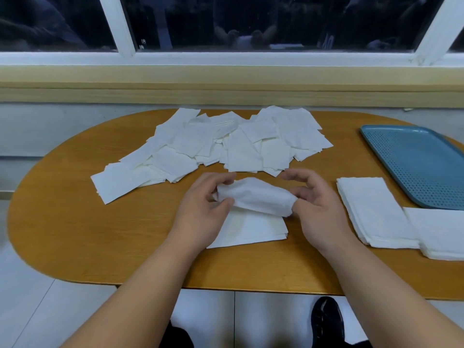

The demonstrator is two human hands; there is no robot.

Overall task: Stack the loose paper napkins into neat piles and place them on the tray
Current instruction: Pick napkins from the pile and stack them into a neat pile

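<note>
Both hands hold one white paper napkin (254,197) just above the table centre: my left hand (204,209) pinches its left end and my right hand (319,212) pinches its right end, so it sags between them. Directly under it lies a small flat pile of napkins (253,229). Many loose napkins (213,144) lie scattered across the far half of the table. Two neat piles sit at the right, one (374,212) beside the tray and another (439,232) cut off by the frame edge. The blue perforated tray (414,159) at far right holds nothing.
The oval wooden table (100,234) stands against a wall below a window sill (226,79). Its near edge runs just in front of my forearms. A dark shoe (326,320) shows on the tiled floor below.
</note>
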